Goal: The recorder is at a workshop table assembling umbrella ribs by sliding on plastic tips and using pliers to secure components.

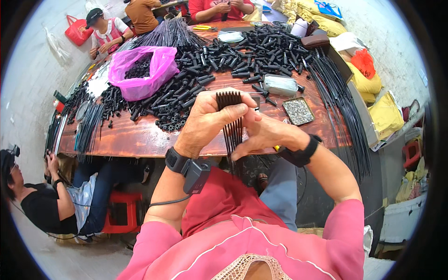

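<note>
Currently, on the head view, I have the rods (230, 130) up at the near edge of the table (135, 143), their lower ends over the wearer's lap. My left hand (203, 119) pinches them near the top, thumb pressed across the front, so they stand side by side in a flat row. My right hand (273, 133) comes in from the other side, fingers bent, one digit low beside the rods; I cannot tell whether it grips them. Beyond both hands I see black tubes (252, 56) heaped across the table and a pink bag (149, 89) standing among them. Right of those sit a clear box (280, 86) and a tin (304, 123) of small bits, with shafts (333, 100) along the edge.
</note>
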The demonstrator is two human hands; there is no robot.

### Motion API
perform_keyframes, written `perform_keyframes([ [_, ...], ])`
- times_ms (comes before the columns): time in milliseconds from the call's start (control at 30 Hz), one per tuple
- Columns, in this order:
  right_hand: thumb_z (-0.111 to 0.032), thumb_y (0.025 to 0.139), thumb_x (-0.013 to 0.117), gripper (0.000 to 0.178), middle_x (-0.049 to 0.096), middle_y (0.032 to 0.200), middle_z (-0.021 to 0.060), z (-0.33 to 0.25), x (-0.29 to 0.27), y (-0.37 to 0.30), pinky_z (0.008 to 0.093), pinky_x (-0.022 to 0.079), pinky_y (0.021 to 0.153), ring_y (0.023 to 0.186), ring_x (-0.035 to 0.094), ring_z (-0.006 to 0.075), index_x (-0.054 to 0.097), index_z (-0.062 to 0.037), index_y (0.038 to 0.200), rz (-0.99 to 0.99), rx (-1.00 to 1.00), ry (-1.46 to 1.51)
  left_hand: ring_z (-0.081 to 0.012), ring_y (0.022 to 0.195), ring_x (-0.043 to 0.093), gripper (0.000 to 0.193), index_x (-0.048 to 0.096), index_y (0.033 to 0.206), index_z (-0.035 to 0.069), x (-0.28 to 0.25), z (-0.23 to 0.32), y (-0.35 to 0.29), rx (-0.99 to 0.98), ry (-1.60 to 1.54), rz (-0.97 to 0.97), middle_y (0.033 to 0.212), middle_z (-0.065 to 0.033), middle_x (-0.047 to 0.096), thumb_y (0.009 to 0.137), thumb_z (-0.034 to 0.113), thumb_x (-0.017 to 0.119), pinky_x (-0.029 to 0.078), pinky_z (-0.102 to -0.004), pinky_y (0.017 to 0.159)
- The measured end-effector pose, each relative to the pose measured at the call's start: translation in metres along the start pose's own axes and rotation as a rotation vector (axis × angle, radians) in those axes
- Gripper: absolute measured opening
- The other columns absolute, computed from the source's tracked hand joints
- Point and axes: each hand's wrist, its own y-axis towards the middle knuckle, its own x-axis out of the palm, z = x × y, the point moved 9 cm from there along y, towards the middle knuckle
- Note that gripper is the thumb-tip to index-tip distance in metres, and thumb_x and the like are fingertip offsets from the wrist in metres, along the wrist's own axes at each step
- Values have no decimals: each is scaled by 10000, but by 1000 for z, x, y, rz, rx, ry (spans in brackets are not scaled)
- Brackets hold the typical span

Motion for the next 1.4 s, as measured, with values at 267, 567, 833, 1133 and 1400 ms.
perform_keyframes([
  [267,-279,735,776,335,626,693,110,20,10,19,388,486,634,670,624,277,616,7,804,110,-191,123,-220,1145,575,644,503,1328,-25,4,1,12,151,-46,-184,1244,-172,599,800,247,752,439,-357,1001],
  [567,-242,765,740,295,632,871,185,-8,12,7,452,503,702,816,632,376,616,-23,919,136,-416,-65,-420,1369,304,752,282,1460,-9,-64,-106,-4,314,1166,173,1469,-273,302,833,207,636,273,-441,1123],
  [833,-120,691,611,110,456,714,52,-52,72,-45,300,482,484,630,554,183,536,-45,718,273,-778,-451,-407,1441,155,707,311,1437,-48,-38,-128,7,45,1384,56,1530,-264,197,883,284,602,171,-486,1164],
  [1133,-154,719,596,119,509,740,66,-56,93,-54,276,448,478,658,552,169,585,-38,701,276,-801,-585,-370,1459,125,687,271,1470,-11,-33,-128,6,40,1537,55,1548,-235,191,935,334,529,126,-476,1173],
  [1400,-478,679,776,668,526,1028,187,-22,52,-41,447,523,681,889,618,384,522,7,1062,-384,-265,-476,-366,1460,125,691,266,1473,-10,-33,-133,7,6,1523,36,1547,-233,194,941,355,513,132,-476,1172],
])
